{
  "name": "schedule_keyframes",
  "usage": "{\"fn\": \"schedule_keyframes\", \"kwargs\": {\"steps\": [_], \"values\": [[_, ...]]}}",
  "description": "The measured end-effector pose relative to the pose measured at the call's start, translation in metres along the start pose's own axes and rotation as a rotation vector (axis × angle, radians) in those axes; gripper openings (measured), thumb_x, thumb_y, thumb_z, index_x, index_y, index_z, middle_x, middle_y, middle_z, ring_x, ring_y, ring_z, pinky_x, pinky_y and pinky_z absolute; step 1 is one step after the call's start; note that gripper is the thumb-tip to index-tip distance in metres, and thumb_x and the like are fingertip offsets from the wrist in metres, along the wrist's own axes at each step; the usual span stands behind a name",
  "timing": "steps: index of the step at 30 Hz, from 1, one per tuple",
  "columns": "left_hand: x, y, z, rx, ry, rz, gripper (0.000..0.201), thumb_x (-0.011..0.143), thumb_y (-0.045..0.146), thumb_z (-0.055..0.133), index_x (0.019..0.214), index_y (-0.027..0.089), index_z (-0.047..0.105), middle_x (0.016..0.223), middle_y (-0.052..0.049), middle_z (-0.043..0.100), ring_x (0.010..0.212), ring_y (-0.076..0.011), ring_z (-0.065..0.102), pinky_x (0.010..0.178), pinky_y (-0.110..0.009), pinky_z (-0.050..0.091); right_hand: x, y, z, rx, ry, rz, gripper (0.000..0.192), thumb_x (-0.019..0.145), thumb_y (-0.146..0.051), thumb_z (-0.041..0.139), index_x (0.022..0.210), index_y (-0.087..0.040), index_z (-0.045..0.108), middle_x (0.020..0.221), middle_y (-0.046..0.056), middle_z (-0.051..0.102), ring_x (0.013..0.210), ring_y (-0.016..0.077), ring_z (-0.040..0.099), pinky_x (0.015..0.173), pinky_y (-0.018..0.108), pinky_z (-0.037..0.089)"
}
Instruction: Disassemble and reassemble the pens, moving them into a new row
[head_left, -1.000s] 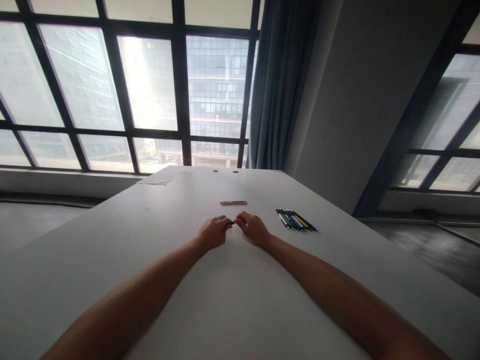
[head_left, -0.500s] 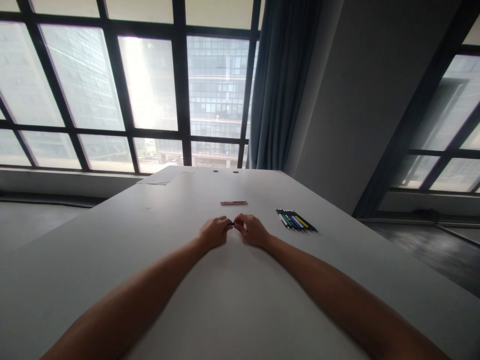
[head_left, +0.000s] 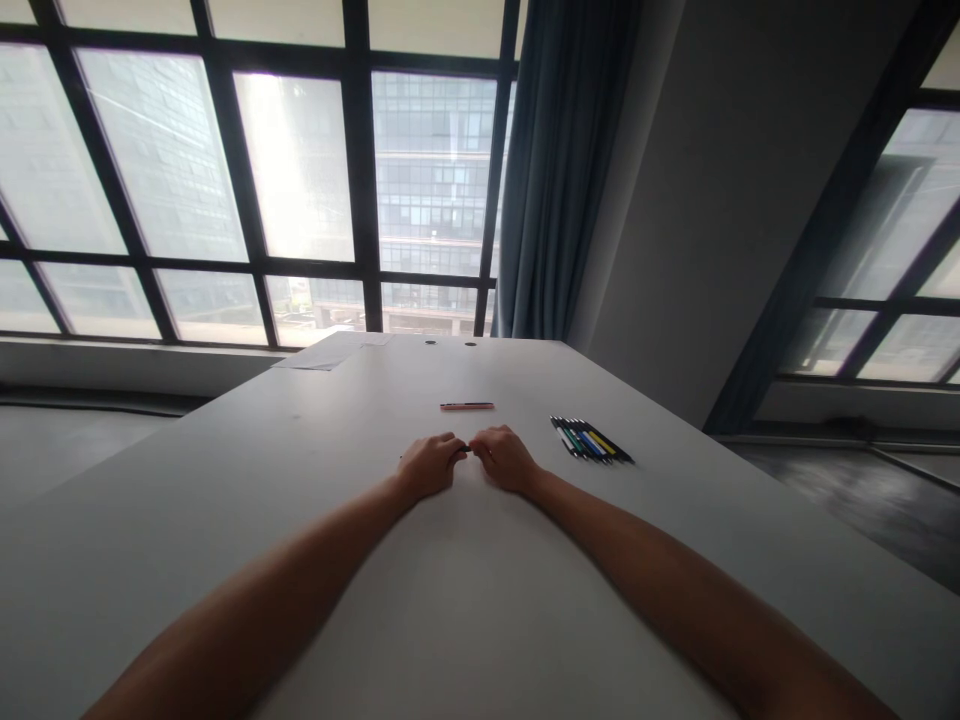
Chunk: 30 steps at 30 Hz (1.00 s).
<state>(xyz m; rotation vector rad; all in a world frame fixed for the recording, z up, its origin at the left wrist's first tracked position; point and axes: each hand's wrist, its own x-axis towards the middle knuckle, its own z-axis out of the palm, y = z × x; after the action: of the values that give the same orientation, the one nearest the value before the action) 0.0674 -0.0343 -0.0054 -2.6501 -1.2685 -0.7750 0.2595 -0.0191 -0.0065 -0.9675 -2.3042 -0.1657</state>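
Observation:
My left hand is closed around a thin dark pen, most of which its fingers hide. A small dark tip shows past the left side of that hand. My right hand pinches the pen's other end, its fingertips close against those of the left. Both hands rest low over the white table. Just beyond them lies a pink and black pen-like item, set crosswise. To the right of my right hand, several black pens with white, green, blue and yellow parts lie side by side.
White paper sheets lie at the table's far left. Two dark round spots mark the far end. Behind it stand large windows and a blue-grey curtain; a grey pillar rises at right.
The fingers of my right hand have curled in a little more over the pen's end. My left hand stays almost in place, and the pens on the table have not moved.

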Motion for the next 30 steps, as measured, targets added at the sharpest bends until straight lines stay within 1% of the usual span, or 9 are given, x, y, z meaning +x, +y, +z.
{"fn": "schedule_keyframes", "kwargs": {"steps": [5,8,9,13,20,24,26,28,30], "values": [[0.000,0.000,0.000,-0.001,-0.001,-0.012,0.028,0.094,0.031,0.039,0.101,0.023,0.065,0.093,-0.005,0.066,0.081,-0.0178,0.064,0.069,-0.028,0.047,0.000,0.001,0.001,0.026,0.021,-0.019,0.027,0.097,-0.033,0.041,0.084,-0.016,0.058,0.077,0.004,0.063,0.071,0.0157,0.055,0.076,0.030,0.035],[0.000,0.000,0.001,-0.001,-0.011,-0.009,0.028,0.094,0.032,0.040,0.103,0.024,0.065,0.094,-0.005,0.066,0.082,-0.0177,0.063,0.071,-0.028,0.047,0.000,0.000,0.001,-0.009,0.001,-0.009,0.036,0.099,-0.030,0.036,0.073,-0.017,0.057,0.067,0.003,0.060,0.068,0.0160,0.054,0.074,0.030,0.033],[0.000,0.000,0.001,-0.003,-0.009,-0.012,0.028,0.094,0.032,0.040,0.104,0.025,0.065,0.094,-0.005,0.066,0.082,-0.0176,0.063,0.071,-0.027,0.047,0.000,0.000,0.001,-0.007,0.003,-0.002,0.035,0.099,-0.030,0.036,0.074,-0.017,0.057,0.067,0.003,0.060,0.068,0.0160,0.054,0.074,0.030,0.033],[0.000,-0.001,0.001,-0.009,-0.001,-0.024,0.029,0.095,0.032,0.038,0.103,0.024,0.065,0.094,-0.005,0.065,0.082,-0.0171,0.063,0.072,-0.027,0.047,-0.001,-0.001,-0.001,0.055,0.036,-0.027,0.021,0.096,-0.032,0.046,0.088,-0.016,0.057,0.079,0.003,0.063,0.072,0.0154,0.056,0.076,0.029,0.033],[0.000,0.000,0.000,0.002,-0.011,-0.029,0.029,0.095,0.033,0.039,0.103,0.023,0.065,0.094,-0.005,0.066,0.082,-0.0174,0.063,0.071,-0.027,0.047,0.001,-0.001,-0.002,-0.047,0.009,-0.045,0.024,0.097,-0.029,0.044,0.083,-0.016,0.059,0.079,0.004,0.065,0.075,0.0167,0.056,0.075,0.029,0.031],[0.001,0.001,0.000,0.010,-0.024,-0.027,0.030,0.095,0.035,0.039,0.103,0.024,0.065,0.095,-0.005,0.066,0.084,-0.0173,0.064,0.073,-0.027,0.048,0.002,-0.004,-0.001,-0.111,-0.029,0.001,0.025,0.097,-0.026,0.043,0.081,-0.017,0.060,0.078,0.004,0.065,0.076,0.0173,0.056,0.076,0.030,0.030],[0.001,0.002,0.000,0.023,-0.008,-0.033,0.029,0.095,0.035,0.040,0.110,0.024,0.062,0.100,-0.005,0.066,0.090,-0.0183,0.063,0.076,-0.028,0.048,0.003,-0.002,0.000,-0.137,-0.018,0.039,0.024,0.097,-0.024,0.042,0.083,-0.017,0.060,0.081,0.005,0.065,0.079,0.0177,0.056,0.077,0.030,0.030],[0.002,0.001,0.000,0.057,0.028,-0.076,0.029,0.093,0.031,0.043,0.116,0.023,0.058,0.106,-0.006,0.066,0.097,-0.0199,0.061,0.081,-0.031,0.048,0.003,0.005,0.000,-0.175,0.019,0.113,0.023,0.096,-0.021,0.041,0.085,-0.016,0.060,0.085,0.006,0.065,0.082,0.0184,0.055,0.078,0.030,0.030],[0.003,0.000,0.001,0.087,0.039,-0.144,0.027,0.091,0.026,0.046,0.114,0.021,0.058,0.107,-0.007,0.067,0.097,-0.0209,0.061,0.083,-0.033,0.048,0.002,0.014,-0.002,-0.223,0.053,0.216,0.023,0.095,-0.019,0.041,0.083,-0.016,0.061,0.088,0.007,0.064,0.084,0.0191,0.055,0.078,0.031,0.030]]}}
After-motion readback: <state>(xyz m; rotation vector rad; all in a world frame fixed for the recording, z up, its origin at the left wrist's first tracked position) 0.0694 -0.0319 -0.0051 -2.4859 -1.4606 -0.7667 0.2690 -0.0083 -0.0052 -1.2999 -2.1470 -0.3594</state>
